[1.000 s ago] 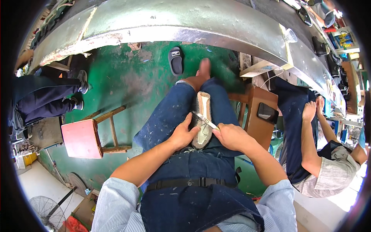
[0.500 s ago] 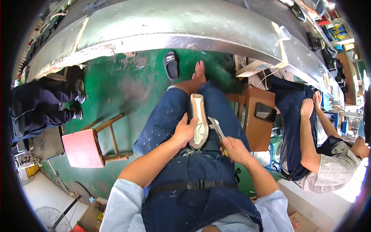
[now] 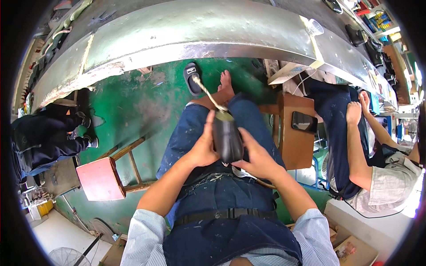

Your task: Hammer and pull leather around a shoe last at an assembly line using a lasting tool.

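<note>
Over my lap I hold a black shoe upper [image 3: 227,141] with its smooth, shiny side facing up. My left hand [image 3: 205,146] is wrapped round its left side, the thumb pointing up along the edge. On the opposite side my right hand [image 3: 259,157] grips it with thumb and fingers near the rounded end closest to me. A dull olive part [image 3: 223,116] shows in the far end. From there a pale, blurred cord [image 3: 205,92] stretches away toward the slipper. Beneath my right hand, a metal tool with a brownish handle [image 3: 265,182] lies on my lap, mostly hidden.
A metal-edged workbench [image 3: 177,52] spans the far side. A dark slipper [image 3: 192,79] lies beside my bare foot [image 3: 226,80]. A pink-topped stool [image 3: 101,178] stands left; a phone [image 3: 304,122] lies on a brown stool [image 3: 295,150] at right. Other people sit on both sides.
The shoe has been turned over from its pale underside to its black upper. My right hand has let go of the metal tool and now grips the shoe.
</note>
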